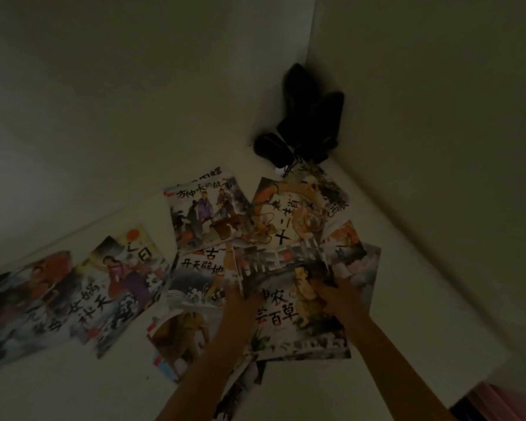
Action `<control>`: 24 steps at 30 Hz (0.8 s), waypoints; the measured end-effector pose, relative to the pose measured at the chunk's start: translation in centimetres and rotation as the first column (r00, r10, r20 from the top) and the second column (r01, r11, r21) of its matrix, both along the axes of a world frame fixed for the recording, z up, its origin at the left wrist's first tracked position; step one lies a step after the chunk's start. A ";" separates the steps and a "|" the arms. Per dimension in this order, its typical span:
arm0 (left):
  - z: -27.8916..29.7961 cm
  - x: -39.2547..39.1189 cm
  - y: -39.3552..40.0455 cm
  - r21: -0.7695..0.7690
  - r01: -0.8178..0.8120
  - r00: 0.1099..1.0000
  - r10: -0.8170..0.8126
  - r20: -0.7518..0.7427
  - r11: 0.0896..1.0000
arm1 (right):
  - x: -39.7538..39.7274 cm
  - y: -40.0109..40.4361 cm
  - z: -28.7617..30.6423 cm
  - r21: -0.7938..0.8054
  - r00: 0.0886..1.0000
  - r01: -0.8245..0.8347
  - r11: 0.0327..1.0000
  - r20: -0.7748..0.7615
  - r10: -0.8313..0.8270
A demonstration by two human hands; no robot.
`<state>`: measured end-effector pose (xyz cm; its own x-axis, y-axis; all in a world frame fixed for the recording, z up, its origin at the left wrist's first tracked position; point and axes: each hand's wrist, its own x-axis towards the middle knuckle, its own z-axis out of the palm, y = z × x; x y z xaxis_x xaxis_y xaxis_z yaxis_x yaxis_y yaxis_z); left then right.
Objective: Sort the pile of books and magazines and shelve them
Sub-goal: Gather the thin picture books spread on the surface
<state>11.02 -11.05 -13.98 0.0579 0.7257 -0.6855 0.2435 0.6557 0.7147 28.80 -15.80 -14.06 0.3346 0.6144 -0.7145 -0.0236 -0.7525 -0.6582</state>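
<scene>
On white surface, both hands point(286, 299) gripping picture book point(289, 311)

Large brush-style Chinese characters are printed on the covers of the picture books spread over the white surface. On the book with two robed figures point(207, 214), "方仲永的故事" is read along the top edge. On the book just below it point(199, 270), "开天辟地" is read, with "古" partly shown above. On the dragon-covered book point(289, 217), "十二生肖" runs down the middle, though blurred. On the book held by both hands point(289, 311), "百草" is clear and the characters above it are blurred. On the book with a woman in purple point(116, 287), "女娲" and "天" are made out. The remaining titles are too blurred to be read.
</scene>
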 end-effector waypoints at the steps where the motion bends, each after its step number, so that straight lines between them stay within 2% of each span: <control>1: -0.5 -0.3 -0.2 0.009 0.040 0.999 -0.040 0.022 0.999 | -0.3 -0.4 -0.2 0.005 0.999 0.039 0.999 -0.014 -0.039; 3: -0.1 -0.9 -0.9 0.012 0.153 0.988 -0.153 0.001 0.988 | -0.7 -1.4 -0.5 0.063 0.997 0.076 0.995 0.014 -0.077; 7: 0.3 -2.1 -1.4 0.097 0.395 0.901 -0.365 -0.233 0.914 | -0.7 -3.7 -0.5 0.172 0.988 0.153 0.973 -0.042 -0.148; 9: 0.1 -2.5 -1.1 0.132 0.442 0.870 -0.388 -0.303 0.887 | -0.1 -5.1 -0.3 0.179 0.980 0.195 0.964 -0.073 -0.185; 11: 0.4 -2.6 -0.6 0.114 0.415 0.883 -0.369 -0.290 0.903 | 0.9 -7.0 -0.6 0.173 0.971 0.240 0.955 -0.060 -0.233; 14: 1.1 -2.2 0.5 0.051 0.294 0.947 -0.283 -0.153 0.955 | 2.3 -9.8 -0.4 0.170 0.951 0.309 0.936 -0.077 -0.300; 18: 2.2 0.9 2.2 -0.025 0.311 0.949 -0.312 -0.041 0.950 | 4.2 -12.6 0.3 0.217 0.909 0.410 0.886 -0.175 -0.378; 21: 3.5 3.7 2.6 -0.207 0.276 0.957 -0.248 0.151 0.939 | 5.2 -13.7 0.7 0.228 0.910 0.396 0.890 -0.229 -0.346; 24: 3.9 5.6 2.9 -0.252 0.246 0.947 -0.176 0.270 0.936 | 5.3 -14.1 1.6 0.208 0.928 0.324 0.923 -0.260 -0.267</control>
